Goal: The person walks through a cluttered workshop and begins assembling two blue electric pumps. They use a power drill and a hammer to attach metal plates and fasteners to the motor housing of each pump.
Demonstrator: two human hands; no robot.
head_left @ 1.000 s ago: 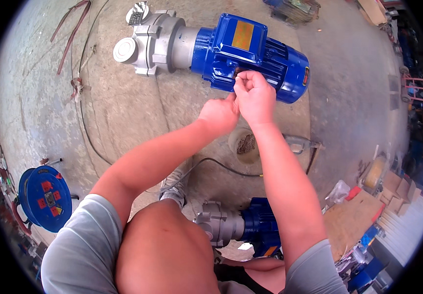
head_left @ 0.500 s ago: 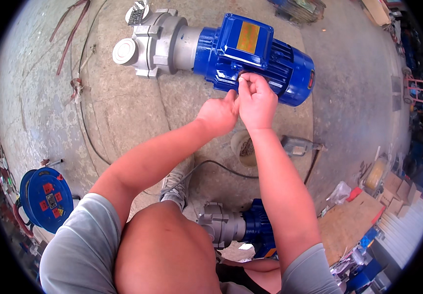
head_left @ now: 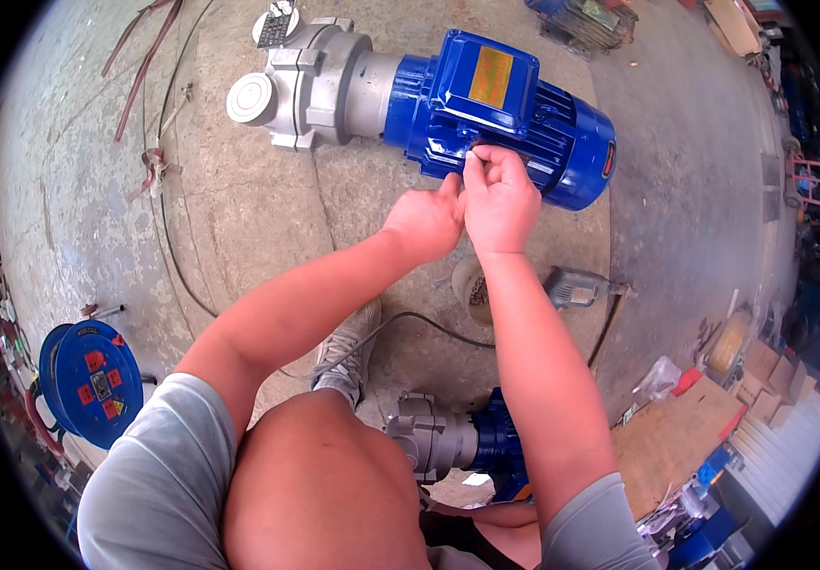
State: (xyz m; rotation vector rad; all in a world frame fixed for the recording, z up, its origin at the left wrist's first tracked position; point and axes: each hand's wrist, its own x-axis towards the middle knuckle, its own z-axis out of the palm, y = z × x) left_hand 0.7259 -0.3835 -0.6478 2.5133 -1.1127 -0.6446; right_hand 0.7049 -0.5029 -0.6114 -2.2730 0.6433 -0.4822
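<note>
here, dark bits (head_left: 478,294) in bucket (head_left: 460,279), near right hand (head_left: 503,204).

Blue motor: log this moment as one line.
right hand: fingertips at blue motor, near side; left hand: alongside; anything held: unclear

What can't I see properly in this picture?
Head view:
- Anything the right hand pinches by the blue motor: too small, covered by that hand.
- Left palm: hidden by the left hand's back.
- Bucket's right side: behind the right forearm.
- Lower pump's motor end: same forearm.
- Greenish motor: cut off by the top edge.
</note>
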